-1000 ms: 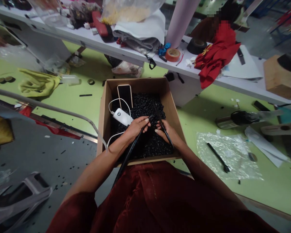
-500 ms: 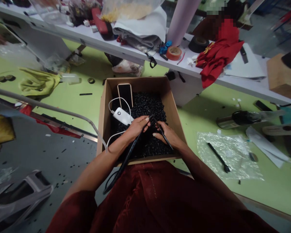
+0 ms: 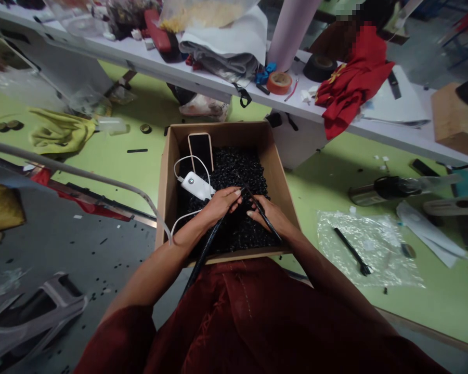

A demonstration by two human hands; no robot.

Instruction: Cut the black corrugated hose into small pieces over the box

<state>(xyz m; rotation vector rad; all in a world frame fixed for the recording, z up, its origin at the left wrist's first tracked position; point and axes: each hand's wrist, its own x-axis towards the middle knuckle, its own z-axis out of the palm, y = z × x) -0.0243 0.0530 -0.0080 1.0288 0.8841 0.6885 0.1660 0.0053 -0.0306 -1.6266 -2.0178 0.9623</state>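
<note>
My hands work over a cardboard box [image 3: 218, 130] filled with small black plastic pieces [image 3: 234, 169]. My left hand [image 3: 220, 203] grips a black flexible hose [image 3: 205, 244], which runs down toward my lap. My right hand [image 3: 267, 214] holds a thin black rod [image 3: 259, 205] slanting across the pile. Close to my left hand lies a white power bank [image 3: 197, 185], with a white cable [image 3: 187, 166] looping from it. A black-faced phone [image 3: 200, 151] leans at the box's far side. The hose's upper end and the rod's tip nearly meet between my hands.
A white table edge [image 3: 203, 78] behind the box holds tape rolls, folded cloth and a red garment. A blurred person stands at the top right. To the right, a clear plastic sheet [image 3: 368, 249] lies on the green floor, with a black tool on it.
The hose's lower end has swung from a loose loop to a straighter line toward my lap. My hands have barely moved, and the whole view has shifted slightly.
</note>
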